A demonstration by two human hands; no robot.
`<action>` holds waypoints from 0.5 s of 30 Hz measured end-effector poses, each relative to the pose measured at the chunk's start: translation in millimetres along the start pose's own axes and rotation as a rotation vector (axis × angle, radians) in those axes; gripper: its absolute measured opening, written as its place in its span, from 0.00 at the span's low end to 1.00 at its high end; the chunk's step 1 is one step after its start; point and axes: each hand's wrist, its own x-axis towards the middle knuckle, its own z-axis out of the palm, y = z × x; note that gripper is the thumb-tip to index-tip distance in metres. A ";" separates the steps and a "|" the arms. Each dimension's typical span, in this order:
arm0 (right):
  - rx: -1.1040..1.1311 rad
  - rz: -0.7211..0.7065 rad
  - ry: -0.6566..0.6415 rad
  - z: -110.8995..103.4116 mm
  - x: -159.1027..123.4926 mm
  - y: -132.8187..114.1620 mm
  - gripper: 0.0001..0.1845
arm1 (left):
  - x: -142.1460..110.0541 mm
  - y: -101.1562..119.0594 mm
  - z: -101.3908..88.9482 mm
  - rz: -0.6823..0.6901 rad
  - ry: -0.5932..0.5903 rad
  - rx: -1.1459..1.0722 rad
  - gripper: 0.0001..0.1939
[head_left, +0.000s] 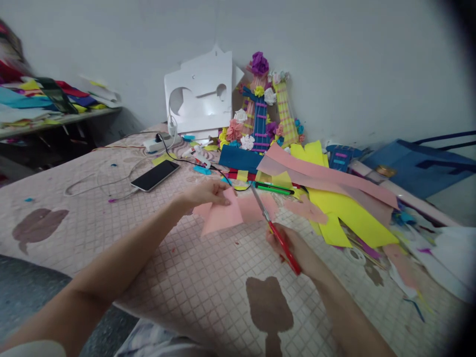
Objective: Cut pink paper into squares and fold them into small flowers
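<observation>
Head camera: the left hand has its grip closed on 1 pink sheet, held low above the counter, by its upper edge. The right hand has its grip around the red handles of the scissors, blades pointing away, just right of that sheet. Near the blade tips lies 1 green cutter; yellow paper spreads to the right, and 1 phone lies left of the left hand.
</observation>
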 end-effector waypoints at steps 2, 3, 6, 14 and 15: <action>-0.204 0.023 0.085 -16.5 3.3 7.9 0.23 | 0.5 -4.1 -9.0 -0.009 0.109 -0.020 0.15; -0.438 0.038 0.138 -21.9 3.8 10.8 0.19 | 0.8 -6.2 -13.6 -0.012 0.156 -0.024 0.14; -0.823 0.035 0.130 -28.6 1.9 14.9 0.15 | 1.9 -11.4 -22.4 -0.039 0.234 -0.030 0.14; -0.468 -0.116 0.162 -27.2 -1.8 8.1 0.12 | 3.8 -2.4 9.7 -0.023 0.121 -0.171 0.12; -0.332 -0.122 0.204 -22.5 -0.1 5.5 0.12 | 4.3 -0.6 16.4 -0.025 0.090 -0.195 0.13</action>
